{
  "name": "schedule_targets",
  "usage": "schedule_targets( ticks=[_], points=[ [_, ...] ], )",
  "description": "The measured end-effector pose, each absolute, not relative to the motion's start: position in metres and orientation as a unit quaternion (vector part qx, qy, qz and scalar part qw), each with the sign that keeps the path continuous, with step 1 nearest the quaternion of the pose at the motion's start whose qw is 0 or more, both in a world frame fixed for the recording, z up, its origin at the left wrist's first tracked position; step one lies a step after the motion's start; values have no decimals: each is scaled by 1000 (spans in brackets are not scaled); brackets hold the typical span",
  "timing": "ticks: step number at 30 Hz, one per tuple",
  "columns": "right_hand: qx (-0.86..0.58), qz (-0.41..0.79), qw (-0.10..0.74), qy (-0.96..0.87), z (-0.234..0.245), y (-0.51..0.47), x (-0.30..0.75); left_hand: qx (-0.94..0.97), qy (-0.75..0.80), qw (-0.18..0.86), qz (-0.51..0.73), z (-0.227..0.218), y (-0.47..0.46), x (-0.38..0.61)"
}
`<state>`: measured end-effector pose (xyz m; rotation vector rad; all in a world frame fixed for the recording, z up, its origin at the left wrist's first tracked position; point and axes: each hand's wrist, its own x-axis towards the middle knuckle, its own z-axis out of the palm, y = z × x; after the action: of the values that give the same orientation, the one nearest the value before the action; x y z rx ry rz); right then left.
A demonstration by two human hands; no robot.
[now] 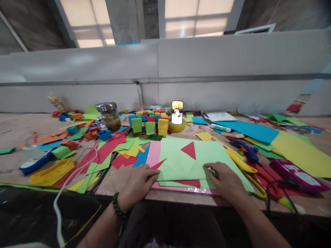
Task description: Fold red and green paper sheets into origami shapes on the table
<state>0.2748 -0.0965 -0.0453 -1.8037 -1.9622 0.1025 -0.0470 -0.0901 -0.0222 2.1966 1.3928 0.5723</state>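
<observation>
In front of me a light green sheet (176, 165), paper or thin foam, lies on a stack of similar sheets over a pink sheet (153, 151). My left hand (138, 182) has thumb and fingers together at the sheet's near left corner. On the right, my right hand (224, 181) bends its fingers and thumb around the sheet's near edge; something small and dark shows between them, which I cannot make out. A red triangle (189, 150) lies on the sheet. Another red pointed piece (158, 164) sits by its left edge, and red shows underneath.
Behind the stack stand small coloured block-like pieces (150, 125), a lit phone (177, 112) on a yellow roll (177, 126) and a lidded glass jar (108, 117). At right lie a blue glue gun (244, 148), yellow scissors (243, 163) and a purple device (298, 175). A white cable (62, 193) crosses the left.
</observation>
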Motion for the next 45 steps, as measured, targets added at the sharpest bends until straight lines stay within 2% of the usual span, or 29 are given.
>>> schedule_targets(
  ticks=[5, 13, 18, 22, 26, 30, 34, 37, 39, 41, 45],
  points=[
    [-656, 31, 239, -715, -47, -97, 275, 814, 518, 199, 175, -17, -94, -46],
    [-698, 58, 237, -674, -38, -97, 267, 836, 524, 62, 150, -14, -97, -27],
    [-757, 126, 163, -621, -20, -99, 258, 898, 412, 85, 129, -9, -98, 5],
    [-716, 136, 178, -661, -18, -102, 259, 910, 393, 97, 92, -5, -99, 20],
    [-702, 235, 212, -638, -20, -100, 262, 903, 403, 97, 115, -13, -102, 20],
    [-636, 293, 259, -665, -13, -102, 265, 866, 435, 131, 211, -30, -99, 4],
    [-596, 293, 351, -660, 1, -117, 270, 748, 536, 153, 360, -31, -85, -22],
    [-578, 309, 410, -635, 7, -128, 271, 682, 533, 282, 414, -20, -77, -33],
    [-575, 310, 422, -629, 7, -131, 270, 652, 499, 403, 404, -13, -77, -34],
    [-583, 297, 416, -632, 6, -132, 271, 638, 463, 477, 389, -9, -79, -32],
    [-606, 263, 399, -636, 1, -130, 276, 593, 456, 490, 447, -5, -83, -31]
  ],
)
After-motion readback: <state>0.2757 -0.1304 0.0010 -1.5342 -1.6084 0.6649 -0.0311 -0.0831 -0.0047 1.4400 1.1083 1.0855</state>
